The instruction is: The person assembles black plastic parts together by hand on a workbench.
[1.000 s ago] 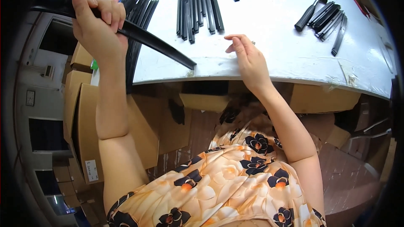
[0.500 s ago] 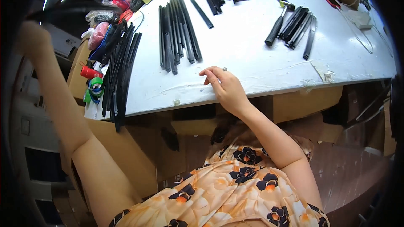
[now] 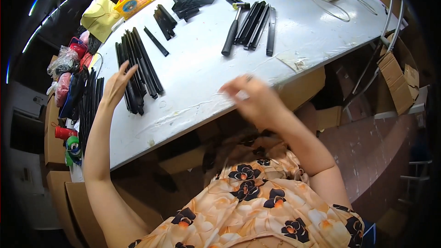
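**Left hand back at the strip bundle, right hand hovering at the table edge**

Since the earlier frame your left hand [image 3: 118, 84] has come in from far out past the table's left edge, and it is now resting, fingers spread and gripping nothing, on the bundle of long black strips [image 3: 138, 71] lying on the white table [image 3: 197, 69]. Your right hand [image 3: 250, 96] has shifted a little along the near edge; it is blurring with motion, so you cannot tell whether it is open or pinching something small.

Judging by how things are lying, the work is looking partway through. One group of black strips is lying beside a black-handled hammer [image 3: 231, 32] further up the table, and short black pieces [image 3: 190, 2] are sitting in a loose heap beyond that. The bundle under your left hand is looking untouched as a stack, and another stack of long black strips [image 3: 89, 105] is waiting off the table's left edge, next to tape rolls [image 3: 71, 149]. So a good share of the strips is probably remaining to handle.
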### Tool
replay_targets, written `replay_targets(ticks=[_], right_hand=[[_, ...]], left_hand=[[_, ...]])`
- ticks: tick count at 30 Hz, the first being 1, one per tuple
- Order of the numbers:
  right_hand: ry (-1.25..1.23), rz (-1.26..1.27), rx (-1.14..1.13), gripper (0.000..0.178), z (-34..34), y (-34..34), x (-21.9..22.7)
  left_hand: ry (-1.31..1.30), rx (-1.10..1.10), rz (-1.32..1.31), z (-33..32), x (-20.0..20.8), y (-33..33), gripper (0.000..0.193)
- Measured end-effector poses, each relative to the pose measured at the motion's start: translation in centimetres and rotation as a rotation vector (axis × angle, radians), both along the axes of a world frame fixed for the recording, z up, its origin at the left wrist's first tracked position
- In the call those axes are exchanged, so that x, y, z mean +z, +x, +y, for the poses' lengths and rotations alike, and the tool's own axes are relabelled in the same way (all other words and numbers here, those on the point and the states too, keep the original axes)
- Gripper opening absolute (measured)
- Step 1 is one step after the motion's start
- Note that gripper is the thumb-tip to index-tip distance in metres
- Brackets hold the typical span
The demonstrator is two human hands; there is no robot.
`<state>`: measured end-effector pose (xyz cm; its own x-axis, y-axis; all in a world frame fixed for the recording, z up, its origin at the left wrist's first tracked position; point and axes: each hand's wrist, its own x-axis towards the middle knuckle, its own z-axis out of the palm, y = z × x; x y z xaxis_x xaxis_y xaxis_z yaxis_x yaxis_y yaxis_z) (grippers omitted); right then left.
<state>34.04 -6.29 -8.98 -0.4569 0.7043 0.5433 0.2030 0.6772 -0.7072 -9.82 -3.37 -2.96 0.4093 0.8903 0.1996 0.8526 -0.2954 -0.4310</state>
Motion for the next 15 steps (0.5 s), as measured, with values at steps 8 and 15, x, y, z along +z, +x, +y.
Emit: replay_targets(ticks=[8, 15], right_hand=[[-0.022, -0.408, -0.8, 0.051, 13.4, 4.6, -0.8], [-0.322, -0.56, -0.833, 0.056, 13.8, 5.0, 0.8]], left_hand=[[0.32, 0.438, -0.517, 9.8, -0.3, 10.6, 0.03], [-0.003, 0.861, -0.65, 14.0, -5.5, 8.7, 0.058]])
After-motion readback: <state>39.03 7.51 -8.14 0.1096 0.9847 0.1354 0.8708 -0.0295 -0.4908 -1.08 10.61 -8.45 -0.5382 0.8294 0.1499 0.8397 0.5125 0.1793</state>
